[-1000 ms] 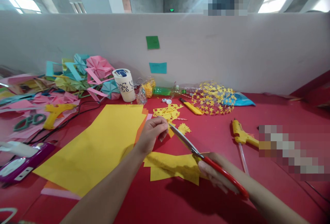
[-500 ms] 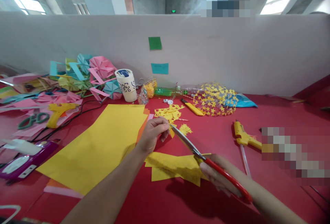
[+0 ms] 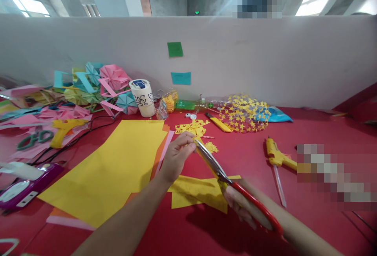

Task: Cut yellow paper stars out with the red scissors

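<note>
My right hand (image 3: 240, 205) is wrapped round the red handles of the scissors (image 3: 253, 199), whose blades point up and left. At their tips, my left hand (image 3: 178, 154) pinches a small piece of yellow paper (image 3: 199, 139). Crumpled yellow sheets (image 3: 194, 193) lie on the red table below both hands. Just beyond the blades are a small pile of yellow stars (image 3: 211, 147) and a yellow strip with star-shaped holes (image 3: 190, 127). To the left of my left hand lies a large yellow sheet (image 3: 108, 169) over orange and pink ones.
A white cup (image 3: 143, 101), a green bottle (image 3: 185, 105), a yellow cutter (image 3: 220, 124) and a bag of stars (image 3: 244, 114) stand or lie at the back. Glue guns (image 3: 275, 154) are at both sides. A purple power strip (image 3: 29, 189) is at left.
The scissors and my right hand have shifted slightly left. My left hand's fingers have drawn closer together at the blade tips. The view has moved a little.
</note>
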A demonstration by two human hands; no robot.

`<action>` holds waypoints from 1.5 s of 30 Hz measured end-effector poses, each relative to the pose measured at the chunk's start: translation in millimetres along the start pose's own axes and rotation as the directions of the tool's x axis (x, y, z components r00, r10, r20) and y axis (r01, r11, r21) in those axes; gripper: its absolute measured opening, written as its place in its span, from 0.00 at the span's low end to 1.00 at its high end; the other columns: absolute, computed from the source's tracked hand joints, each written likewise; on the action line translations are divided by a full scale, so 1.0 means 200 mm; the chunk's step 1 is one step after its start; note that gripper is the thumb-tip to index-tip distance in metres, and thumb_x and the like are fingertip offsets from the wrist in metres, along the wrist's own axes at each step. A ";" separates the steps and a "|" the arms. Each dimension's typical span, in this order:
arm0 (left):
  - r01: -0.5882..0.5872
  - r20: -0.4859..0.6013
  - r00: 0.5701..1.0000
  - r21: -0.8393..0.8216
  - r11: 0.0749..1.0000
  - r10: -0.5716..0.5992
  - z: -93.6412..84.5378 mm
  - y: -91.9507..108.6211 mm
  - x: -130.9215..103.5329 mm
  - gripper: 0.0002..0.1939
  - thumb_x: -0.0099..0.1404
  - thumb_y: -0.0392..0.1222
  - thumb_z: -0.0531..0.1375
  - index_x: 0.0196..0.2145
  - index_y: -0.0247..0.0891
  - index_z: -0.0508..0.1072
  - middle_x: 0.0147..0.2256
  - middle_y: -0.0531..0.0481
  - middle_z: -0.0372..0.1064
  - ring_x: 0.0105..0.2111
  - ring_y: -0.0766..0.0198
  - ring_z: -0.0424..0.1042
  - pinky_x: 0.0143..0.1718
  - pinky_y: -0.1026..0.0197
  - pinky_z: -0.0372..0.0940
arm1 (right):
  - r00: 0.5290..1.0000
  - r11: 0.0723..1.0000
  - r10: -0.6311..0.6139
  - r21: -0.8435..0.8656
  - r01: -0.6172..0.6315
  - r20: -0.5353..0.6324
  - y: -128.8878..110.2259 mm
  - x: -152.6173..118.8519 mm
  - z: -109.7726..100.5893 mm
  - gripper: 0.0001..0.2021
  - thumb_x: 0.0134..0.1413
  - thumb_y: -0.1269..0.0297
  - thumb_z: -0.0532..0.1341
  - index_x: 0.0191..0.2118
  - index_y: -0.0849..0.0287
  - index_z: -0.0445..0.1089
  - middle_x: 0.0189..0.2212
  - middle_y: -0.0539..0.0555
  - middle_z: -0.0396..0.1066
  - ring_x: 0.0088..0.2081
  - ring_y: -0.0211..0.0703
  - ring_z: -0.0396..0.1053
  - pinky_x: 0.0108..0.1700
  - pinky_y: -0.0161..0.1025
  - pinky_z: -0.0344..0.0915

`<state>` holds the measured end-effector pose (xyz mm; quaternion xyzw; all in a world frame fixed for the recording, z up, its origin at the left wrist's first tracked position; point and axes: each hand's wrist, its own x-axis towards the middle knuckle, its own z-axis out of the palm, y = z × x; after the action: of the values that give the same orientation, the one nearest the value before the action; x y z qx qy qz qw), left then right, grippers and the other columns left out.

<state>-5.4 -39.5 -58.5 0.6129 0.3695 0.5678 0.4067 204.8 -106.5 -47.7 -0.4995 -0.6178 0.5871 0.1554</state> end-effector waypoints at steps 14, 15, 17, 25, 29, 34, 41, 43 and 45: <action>-0.015 0.069 0.997 -0.063 0.998 0.019 -0.01 -0.01 0.00 0.11 0.60 0.34 0.53 0.20 0.38 0.61 0.25 0.53 0.54 0.31 0.64 0.57 0.35 0.61 0.54 | 1.000 0.999 0.029 0.020 -0.029 -0.001 0.00 0.01 0.00 0.24 0.49 0.38 0.54 0.21 0.56 0.56 0.12 0.44 0.53 0.11 0.30 0.52 0.13 0.30 0.49; -0.019 0.069 0.997 -0.068 0.997 0.023 -0.01 -0.01 0.00 0.11 0.60 0.34 0.53 0.20 0.38 0.62 0.24 0.53 0.54 0.31 0.64 0.56 0.35 0.61 0.53 | 0.999 0.999 0.032 0.023 -0.032 -0.003 0.00 0.01 0.00 0.24 0.49 0.38 0.54 0.21 0.56 0.56 0.12 0.44 0.53 0.11 0.30 0.51 0.13 0.30 0.49; -0.025 0.066 0.997 -0.079 0.997 0.031 -0.01 -0.02 0.00 0.11 0.60 0.33 0.53 0.20 0.38 0.62 0.24 0.53 0.54 0.31 0.64 0.56 0.35 0.61 0.53 | 0.999 0.999 0.035 0.030 -0.035 -0.012 0.00 0.01 0.00 0.24 0.50 0.39 0.53 0.21 0.56 0.57 0.13 0.44 0.53 0.11 0.29 0.51 0.13 0.30 0.49; -0.008 0.053 0.998 -0.114 0.993 0.014 0.00 -0.03 0.00 0.12 0.60 0.33 0.53 0.19 0.38 0.62 0.24 0.53 0.54 0.31 0.64 0.57 0.36 0.61 0.53 | 0.999 0.998 0.043 0.036 -0.042 -0.024 0.01 0.01 0.01 0.23 0.51 0.40 0.53 0.22 0.56 0.59 0.11 0.44 0.53 0.11 0.30 0.51 0.12 0.30 0.50; -0.005 0.045 0.999 -0.129 0.992 0.011 0.00 -0.03 0.00 0.12 0.60 0.32 0.53 0.19 0.38 0.62 0.24 0.53 0.54 0.32 0.64 0.57 0.36 0.61 0.52 | 0.999 0.998 0.046 0.038 -0.045 -0.024 0.06 0.03 0.00 0.25 0.51 0.38 0.53 0.22 0.57 0.57 0.10 0.42 0.51 0.10 0.29 0.49 0.10 0.28 0.48; -0.011 0.045 0.999 -0.113 0.994 0.016 0.00 -0.03 0.01 0.13 0.60 0.32 0.53 0.19 0.38 0.62 0.24 0.53 0.54 0.31 0.64 0.56 0.36 0.61 0.52 | 0.999 0.998 0.033 0.052 -0.031 -0.022 0.11 0.05 0.00 0.26 0.50 0.36 0.52 0.22 0.57 0.54 0.10 0.40 0.51 0.09 0.28 0.50 0.09 0.25 0.49; 0.000 0.033 0.999 -0.120 0.993 0.004 0.00 -0.03 0.00 0.12 0.59 0.32 0.53 0.18 0.38 0.63 0.23 0.53 0.54 0.31 0.64 0.56 0.36 0.60 0.53 | 0.999 0.999 0.040 -0.035 -0.040 -0.007 0.04 0.04 -0.02 0.25 0.49 0.39 0.55 0.22 0.57 0.53 0.10 0.40 0.51 0.10 0.27 0.51 0.10 0.24 0.48; 0.018 0.028 1.000 -0.134 0.991 -0.014 0.00 -0.03 0.00 0.12 0.59 0.32 0.54 0.18 0.38 0.63 0.23 0.53 0.55 0.31 0.64 0.57 0.36 0.61 0.53 | 0.999 0.998 0.047 -0.034 -0.048 -0.022 0.05 0.04 -0.01 0.24 0.48 0.40 0.57 0.21 0.57 0.53 0.10 0.40 0.52 0.09 0.27 0.51 0.09 0.25 0.47; 0.064 0.037 0.998 -0.174 0.983 -0.058 0.00 -0.03 0.01 0.13 0.59 0.32 0.54 0.18 0.38 0.64 0.23 0.53 0.55 0.30 0.65 0.57 0.37 0.62 0.53 | 0.997 1.000 0.013 0.015 -0.012 -0.069 0.07 0.05 -0.01 0.23 0.48 0.42 0.58 0.21 0.57 0.54 0.10 0.41 0.53 0.09 0.28 0.51 0.10 0.25 0.46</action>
<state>-5.4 -35.8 -63.8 0.5721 0.3304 0.5754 0.4821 207.3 -99.0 -63.0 -0.5224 -0.6044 0.5750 0.1768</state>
